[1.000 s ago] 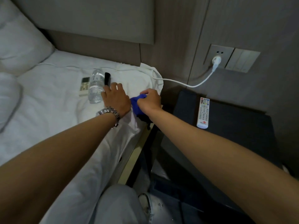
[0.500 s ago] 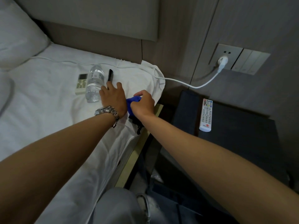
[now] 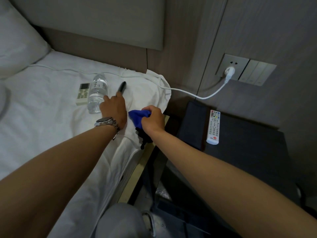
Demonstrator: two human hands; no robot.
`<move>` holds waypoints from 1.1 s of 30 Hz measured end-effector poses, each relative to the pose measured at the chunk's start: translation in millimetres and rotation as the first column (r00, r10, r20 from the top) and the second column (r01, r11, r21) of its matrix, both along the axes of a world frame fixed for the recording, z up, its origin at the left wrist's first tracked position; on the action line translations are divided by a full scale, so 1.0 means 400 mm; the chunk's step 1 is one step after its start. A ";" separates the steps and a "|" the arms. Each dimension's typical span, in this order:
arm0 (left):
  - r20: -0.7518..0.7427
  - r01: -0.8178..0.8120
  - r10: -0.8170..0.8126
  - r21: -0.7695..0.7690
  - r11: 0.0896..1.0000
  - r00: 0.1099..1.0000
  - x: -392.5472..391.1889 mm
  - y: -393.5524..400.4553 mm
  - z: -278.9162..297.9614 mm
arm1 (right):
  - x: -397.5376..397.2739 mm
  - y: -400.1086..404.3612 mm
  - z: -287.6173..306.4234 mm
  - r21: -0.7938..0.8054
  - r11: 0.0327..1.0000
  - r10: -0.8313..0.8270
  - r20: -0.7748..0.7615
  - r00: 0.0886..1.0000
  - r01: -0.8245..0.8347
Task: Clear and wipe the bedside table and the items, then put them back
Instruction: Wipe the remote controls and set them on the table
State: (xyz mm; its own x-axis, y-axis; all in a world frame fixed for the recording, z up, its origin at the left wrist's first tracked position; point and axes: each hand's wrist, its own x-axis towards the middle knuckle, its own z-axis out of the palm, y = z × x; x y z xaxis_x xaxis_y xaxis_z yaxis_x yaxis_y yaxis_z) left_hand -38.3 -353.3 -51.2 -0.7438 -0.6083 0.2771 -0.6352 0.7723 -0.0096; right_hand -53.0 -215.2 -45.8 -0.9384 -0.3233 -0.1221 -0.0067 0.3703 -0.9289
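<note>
On the white bed sheet my left hand (image 3: pixel 113 108), with a wristwatch, has its fingertips closed on the near end of a black pen (image 3: pixel 122 85), which lies tilted. Just left of it lie a clear water bottle (image 3: pixel 97 93) and a small white AC remote (image 3: pixel 83 93). At the bed's corner my right hand (image 3: pixel 153 120) grips a bunched blue cloth (image 3: pixel 136 115); a black item (image 3: pixel 143 139) with a strap shows under that wrist. On the dark bedside table (image 3: pixel 243 157) to the right lies a white TV remote (image 3: pixel 213 127).
A white cable (image 3: pixel 202 97) runs from a plug in the wall socket (image 3: pixel 229 72) across the bed's head end. A pillow (image 3: pixel 18 40) sits far left and a padded headboard (image 3: pixel 103 19) behind. My knee in grey trousers (image 3: pixel 120 220) is at the bottom.
My left hand has slid forward from beside the cloth to the pen, which now lies tilted instead of parallel to the bottle. My right hand has stayed on the blue cloth.
</note>
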 end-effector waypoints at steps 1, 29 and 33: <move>-0.049 0.028 -0.027 0.026 0.999 0.998 0.009 0.000 -0.001 | 0.001 0.005 0.000 0.006 1.000 0.001 -0.002 1.000 -0.001; -0.465 0.410 0.650 0.878 0.249 0.602 0.146 0.315 0.220 | 0.113 0.401 0.177 0.079 0.994 -0.073 -0.049 0.996 0.076; -0.286 0.576 0.642 0.761 -0.298 0.711 0.148 0.424 0.191 | 0.134 0.473 0.193 0.102 0.991 -0.067 -0.141 0.988 0.082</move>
State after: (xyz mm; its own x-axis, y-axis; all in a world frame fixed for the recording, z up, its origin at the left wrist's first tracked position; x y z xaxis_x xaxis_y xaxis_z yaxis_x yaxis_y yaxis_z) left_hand 20.8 -183.8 25.1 -0.7671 -0.4922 -0.4114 -0.0106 -0.6315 0.7753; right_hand 0.5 -25.9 31.2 -0.9695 -0.2441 -0.0206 -0.1003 0.4721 -0.8758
